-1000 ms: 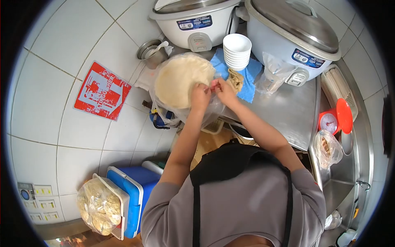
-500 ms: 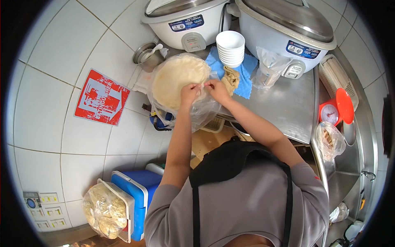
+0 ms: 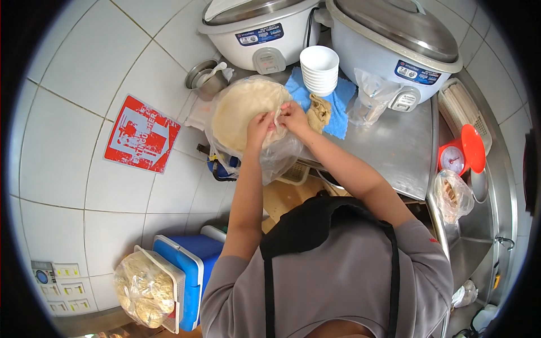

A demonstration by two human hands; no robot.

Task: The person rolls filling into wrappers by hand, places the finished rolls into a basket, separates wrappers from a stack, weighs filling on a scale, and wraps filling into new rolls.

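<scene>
A large pale round of thin, dough-like wrapper (image 3: pixel 239 110) lies in a clear plastic bag (image 3: pixel 282 163) at the counter's left end. My left hand (image 3: pixel 259 129) is closed at its near right edge, fingers pinched. Beside it, my right hand (image 3: pixel 294 118) pinches the same edge, where a whitish fold rises between the two hands. A little pink shows there, too small to name. Just right of my right hand, a crumpled tan cloth (image 3: pixel 319 112) rests on a blue cloth (image 3: pixel 342 112). Behind them stands a stack of white bowls (image 3: pixel 319 70).
Two large rice cookers (image 3: pixel 256 42) (image 3: pixel 394 50) stand at the back. A metal pot (image 3: pixel 211 87) with a white spoon is at the back left. A plastic bag (image 3: pixel 369 98), a red scale (image 3: pixel 465 152) and another bag (image 3: pixel 452 197) lie to the right. A blue cooler (image 3: pixel 189 265) stands low on the left.
My right hand has come slightly left and up, nearer my left hand, and a whitish fold now shows between them. The whole view has shifted slightly.
</scene>
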